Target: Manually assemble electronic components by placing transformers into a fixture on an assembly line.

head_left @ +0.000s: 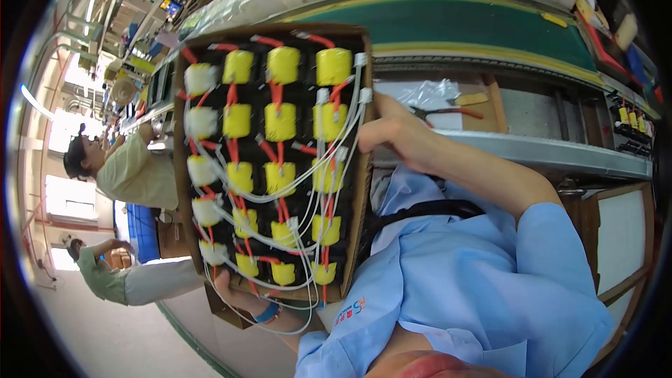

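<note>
Box of yellow-wrapped parts held between two bare hands

An open brown cardboard box (361, 227) full of wired parts is held tilted up in front of the wearer's body. The right grip (402, 131) is closed on its right wall, thumb at the near edge. The left grip (241, 297), with a blue wristband (268, 313) at the wrist, grasps the lower edge, its fingers partly hidden.

Inside, black parts (260, 101) stand in four columns and five rows. Most are wrapped in bright yellow bands (281, 122); the bands in the left column look whitish. Short red leads (280, 150) run among them, and thin white cables (262, 201) with white plug connectors (365, 95) loop across the lower and right parts, one loop hanging past the lower edge.

Beyond the box runs a bench with a grey metal edge (504, 148) and a flat green belt (462, 24). Red-handled pliers (458, 111) and a crumpled clear plastic bag (435, 89) lie in a recess near the right grip. More yellow-banded parts (633, 120) stand at the far right. At the left are two people in pale green tops (140, 171) and a round fan (124, 90).
</note>
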The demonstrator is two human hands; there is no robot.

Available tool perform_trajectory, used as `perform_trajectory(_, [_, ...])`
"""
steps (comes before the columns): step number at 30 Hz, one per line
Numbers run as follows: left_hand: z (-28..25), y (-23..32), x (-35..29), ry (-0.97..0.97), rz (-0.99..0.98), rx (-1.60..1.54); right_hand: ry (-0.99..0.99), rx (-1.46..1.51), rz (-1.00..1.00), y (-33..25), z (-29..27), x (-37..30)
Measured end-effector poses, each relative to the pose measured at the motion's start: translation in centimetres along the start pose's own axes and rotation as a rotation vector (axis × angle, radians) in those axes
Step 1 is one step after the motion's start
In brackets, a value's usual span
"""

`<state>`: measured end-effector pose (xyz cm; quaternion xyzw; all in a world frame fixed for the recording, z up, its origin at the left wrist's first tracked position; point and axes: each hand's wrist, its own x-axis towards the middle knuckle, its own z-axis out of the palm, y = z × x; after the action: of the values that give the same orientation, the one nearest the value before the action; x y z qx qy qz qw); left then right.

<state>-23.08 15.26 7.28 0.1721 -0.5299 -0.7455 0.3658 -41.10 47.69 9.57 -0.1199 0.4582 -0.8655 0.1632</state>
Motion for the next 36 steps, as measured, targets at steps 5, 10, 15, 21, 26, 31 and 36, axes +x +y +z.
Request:
perform_trajectory(5, [11.6,-5.0,3.6,-0.266,-0.211,-0.051,0.269,-0.069,-0.035,-6.5,-8.8,0.6])
perform_trajectory(10, [25.6,-10.1,6.3,-0.764,-0.296,-0.120,0.296,-0.213,-0.135,-13.6,-20.0,2.9])
perform_trajectory(15, [35.9,-15.7,6.7,-0.888,-0.551,-0.040,0.561,-0.218,-0.199,-19.0,-28.3,6.0])
perform_trajectory(21, [42.3,-21.3,5.5,-0.901,-0.608,-0.009,0.640,-0.202,-0.232,-20.7,-37.5,10.8])
perform_trajectory(26, [44.5,-20.6,3.4,-0.919,-0.684,-0.087,0.591,-0.280,-0.207,-21.3,-42.6,13.4])
perform_trajectory(31, [45.1,-21.1,2.5,-0.992,-0.733,0.036,0.778,-0.939,0.043,-25.0,-41.0,14.0])
perform_trajectory(36, [44.8,-21.7,3.5,-1.076,-0.742,0.198,0.512,-1.544,-0.395,-27.5,-33.6,11.6])
